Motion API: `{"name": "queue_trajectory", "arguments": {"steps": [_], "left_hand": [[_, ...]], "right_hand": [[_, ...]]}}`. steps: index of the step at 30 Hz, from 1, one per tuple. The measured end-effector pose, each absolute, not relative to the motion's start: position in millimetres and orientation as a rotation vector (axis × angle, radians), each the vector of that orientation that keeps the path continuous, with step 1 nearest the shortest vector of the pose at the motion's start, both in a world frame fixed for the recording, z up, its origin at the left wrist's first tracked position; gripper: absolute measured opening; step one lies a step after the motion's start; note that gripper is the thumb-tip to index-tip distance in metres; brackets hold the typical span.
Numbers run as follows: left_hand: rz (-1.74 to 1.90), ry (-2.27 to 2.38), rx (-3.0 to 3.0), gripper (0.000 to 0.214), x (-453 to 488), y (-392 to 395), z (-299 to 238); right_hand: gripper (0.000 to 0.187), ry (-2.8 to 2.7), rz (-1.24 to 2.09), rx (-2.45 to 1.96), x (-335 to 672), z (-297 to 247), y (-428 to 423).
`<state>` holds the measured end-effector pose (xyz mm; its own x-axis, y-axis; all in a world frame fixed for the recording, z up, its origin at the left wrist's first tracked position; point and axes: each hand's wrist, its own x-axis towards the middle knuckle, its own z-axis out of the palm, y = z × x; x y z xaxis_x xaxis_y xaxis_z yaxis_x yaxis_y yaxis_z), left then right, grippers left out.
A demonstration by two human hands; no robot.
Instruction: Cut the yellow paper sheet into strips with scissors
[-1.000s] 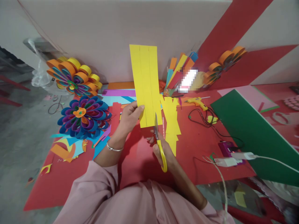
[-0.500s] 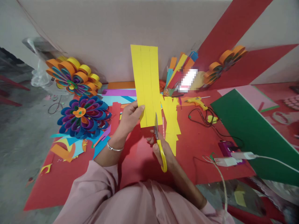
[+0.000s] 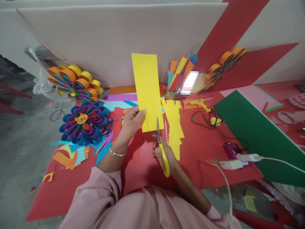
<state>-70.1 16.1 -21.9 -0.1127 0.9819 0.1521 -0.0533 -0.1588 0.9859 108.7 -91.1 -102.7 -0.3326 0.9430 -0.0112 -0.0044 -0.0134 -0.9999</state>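
Observation:
My left hand (image 3: 132, 121) pinches the lower left edge of a yellow paper sheet (image 3: 147, 86), thumb on its front. Lengthwise dark lines run down the sheet, which stands upright above the table. In my right hand (image 3: 165, 156) is a pair of scissors (image 3: 164, 160) with yellow handles. Their blades point upward at the sheet's bottom edge, near its right-hand line; whether they are parted I cannot make out. Several cut yellow paper strips (image 3: 174, 130) lie on the red table beyond my right hand.
Paper flowers (image 3: 85, 122) and colourful scraps (image 3: 69, 156) lie at the left. A yellow glue gun (image 3: 200, 104) with a black cord, a purple power strip (image 3: 232, 152) and a green board (image 3: 257, 136) are at the right. Upright paper strips (image 3: 177, 71) stand at the back.
The sheet's top has dropped a little in view and shifted slightly left. Both hands keep their holds, and the scissors remain at the sheet's lower edge. The view has tilted slightly.

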Motion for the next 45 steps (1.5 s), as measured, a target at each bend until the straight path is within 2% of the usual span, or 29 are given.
{"name": "queue_trajectory", "arguments": {"steps": [14,23,31,38,45], "left_hand": [[1.434,1.154,1.187,0.015,-72,17,-27],[1.441,1.145,1.176,0.013,-71,15,-25],[1.439,1.133,1.175,0.014,-73,15,-27],[1.448,1.141,1.159,0.015,-73,16,-28],[1.449,1.138,1.16,0.015,-71,15,-26]], "right_hand": [[0.06,-1.54,1.382,-1.054,110,-90,-90],[0.065,-1.493,1.445,-1.035,111,-92,-91],[0.066,-1.61,1.328,-1.102,112,-88,-89],[0.067,-1.541,1.436,-1.095,113,-84,-90],[0.06,-1.52,1.423,-1.121,112,-84,-91]]}}
